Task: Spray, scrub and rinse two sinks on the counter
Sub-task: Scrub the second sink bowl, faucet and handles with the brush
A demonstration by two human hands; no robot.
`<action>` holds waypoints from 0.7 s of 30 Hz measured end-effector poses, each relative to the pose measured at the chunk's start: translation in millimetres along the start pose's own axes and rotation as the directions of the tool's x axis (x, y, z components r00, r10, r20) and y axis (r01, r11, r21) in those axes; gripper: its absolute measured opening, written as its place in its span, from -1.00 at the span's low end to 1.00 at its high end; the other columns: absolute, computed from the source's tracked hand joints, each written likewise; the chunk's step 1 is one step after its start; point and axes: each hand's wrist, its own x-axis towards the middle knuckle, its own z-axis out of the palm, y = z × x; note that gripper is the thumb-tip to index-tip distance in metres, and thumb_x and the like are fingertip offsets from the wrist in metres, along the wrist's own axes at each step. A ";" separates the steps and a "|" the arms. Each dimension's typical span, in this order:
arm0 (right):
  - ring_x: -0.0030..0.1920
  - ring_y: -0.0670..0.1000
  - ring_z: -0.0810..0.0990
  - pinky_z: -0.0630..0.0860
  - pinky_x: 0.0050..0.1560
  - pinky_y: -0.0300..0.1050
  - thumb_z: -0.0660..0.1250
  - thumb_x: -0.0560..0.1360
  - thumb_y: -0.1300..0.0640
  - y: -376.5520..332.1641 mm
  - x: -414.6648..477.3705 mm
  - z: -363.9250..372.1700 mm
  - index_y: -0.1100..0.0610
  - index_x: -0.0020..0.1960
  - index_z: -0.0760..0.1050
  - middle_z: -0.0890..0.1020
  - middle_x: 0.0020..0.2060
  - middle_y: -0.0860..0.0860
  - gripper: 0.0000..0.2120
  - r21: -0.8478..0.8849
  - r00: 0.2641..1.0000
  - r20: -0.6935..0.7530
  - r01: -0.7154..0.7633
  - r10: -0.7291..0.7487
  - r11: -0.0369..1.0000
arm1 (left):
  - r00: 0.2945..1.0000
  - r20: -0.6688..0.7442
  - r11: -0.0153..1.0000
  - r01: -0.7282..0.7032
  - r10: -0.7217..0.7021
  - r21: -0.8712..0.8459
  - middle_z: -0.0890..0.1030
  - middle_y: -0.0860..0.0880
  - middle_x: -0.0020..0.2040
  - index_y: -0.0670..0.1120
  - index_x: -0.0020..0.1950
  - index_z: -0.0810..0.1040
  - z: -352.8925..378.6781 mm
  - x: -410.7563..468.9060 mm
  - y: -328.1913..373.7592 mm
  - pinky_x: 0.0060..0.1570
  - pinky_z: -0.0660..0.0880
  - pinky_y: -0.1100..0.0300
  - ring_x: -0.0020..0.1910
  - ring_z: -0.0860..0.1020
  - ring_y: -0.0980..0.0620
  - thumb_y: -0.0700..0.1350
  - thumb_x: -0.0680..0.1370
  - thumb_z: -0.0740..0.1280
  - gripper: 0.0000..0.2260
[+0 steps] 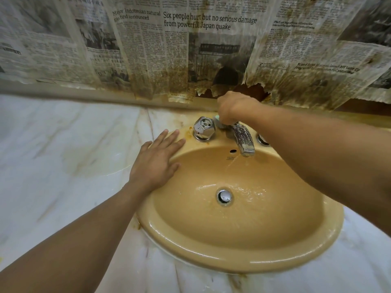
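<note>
Stained, torn newspaper [190, 49] covers the wall beyond both hands, its lower edge browned and ragged just behind the right hand. A pale marble counter [63, 155] spreads under and to the left of the left arm, with yellowish blotches near the wrist. Set into it, between the two forearms, is the sink [243, 259], an oval tan basin, wet and glossy, with brown grime along its edge below the left forearm.

The left arm reaches forward, and the left hand [157, 157] lies flat on the rim, palm down, fingers straight and slightly spread. The right arm crosses above the basin from the right. The right hand [234, 107] is bent down at the wrist, its fingers curled round a sponge [220, 122] behind the base of the tap [243, 140]. Only a green and grey edge of the sponge shows beneath the fingers. The tap's spout is speckled with suds, and a thin stream of water [232, 163] runs from it.

A faceted chrome knob [204, 129] stands just beyond the left fingertips. The fitting [262, 140] on the tap's other side is mostly hidden by the right forearm. The chrome drain [224, 196] sits in shallow rippling water.
</note>
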 end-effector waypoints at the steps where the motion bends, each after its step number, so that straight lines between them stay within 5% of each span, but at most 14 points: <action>1: -0.09 0.08 0.51 0.59 0.02 0.01 0.32 0.58 0.18 0.6 -1.0 -3.5 0.24 0.27 0.52 0.43 -0.19 0.04 -0.71 -0.046 0.999 0.030 0.029 -0.027 0.999 | 1.000 -0.001 1.000 0.001 -0.001 -0.005 -0.01 0.22 0.67 0.22 0.64 0.16 -0.3 0.4 0.1 0.55 0.15 -0.12 0.66 -0.08 0.12 0.15 0.61 0.33 -0.37; 6: -0.24 0.05 0.52 0.49 -0.21 -0.05 0.35 0.60 0.08 -1.9 -0.6 -20.7 0.29 0.06 0.56 0.55 -0.22 0.06 -0.75 -0.273 0.979 0.197 0.111 -0.058 0.956 | 1.000 -0.008 1.000 0.000 0.000 -0.027 0.02 0.21 0.67 0.22 0.63 0.19 -0.7 0.7 -0.4 0.55 0.16 -0.13 0.66 -0.06 0.12 0.13 0.60 0.35 -0.37; 10: -0.01 0.14 0.53 0.53 -0.05 0.02 0.39 0.55 0.17 -11.9 12.9 -22.5 0.22 0.27 0.53 0.44 -0.20 0.05 -0.69 -0.385 0.985 0.146 0.147 -0.097 0.911 | 1.000 -0.010 1.000 0.003 -0.003 -0.023 0.02 0.21 0.67 0.22 0.63 0.19 -0.1 1.2 -1.4 0.54 0.16 -0.13 0.66 -0.05 0.12 0.14 0.60 0.35 -0.37; 14: 0.01 0.12 0.50 0.44 -0.08 0.00 0.42 0.55 0.13 -18.8 11.2 -28.4 0.17 0.35 0.52 0.53 -0.01 0.07 -0.61 -0.499 0.973 0.176 0.216 -0.146 0.839 | 1.000 -0.015 1.000 -0.005 0.005 -0.020 0.03 0.21 0.67 0.22 0.63 0.20 1.9 1.4 -1.9 0.53 0.17 -0.11 0.66 -0.04 0.11 0.14 0.59 0.36 -0.37; 18: -0.08 0.09 0.50 0.46 -0.14 -0.02 0.37 0.57 0.18 -16.2 11.9 -20.6 0.17 0.29 0.56 0.46 -0.16 0.02 -0.71 -0.554 0.964 0.122 0.264 -0.237 0.790 | 1.000 -0.020 1.000 -0.006 0.005 -0.017 0.03 0.21 0.67 0.21 0.63 0.20 1.9 1.0 -2.6 0.53 0.19 -0.13 0.66 -0.04 0.11 0.15 0.59 0.35 -0.37; 21: -0.03 0.08 0.50 0.44 -0.08 -0.05 0.37 0.59 0.16 1.9 13.7 -11.6 0.15 0.32 0.53 0.46 -0.07 0.01 -0.68 -0.568 0.953 0.138 0.299 -0.270 0.766 | 1.000 -0.021 1.000 -0.009 0.008 -0.018 0.04 0.20 0.67 0.21 0.63 0.21 2.3 0.9 -2.4 0.54 0.17 -0.12 0.66 -0.04 0.10 0.15 0.60 0.35 -0.38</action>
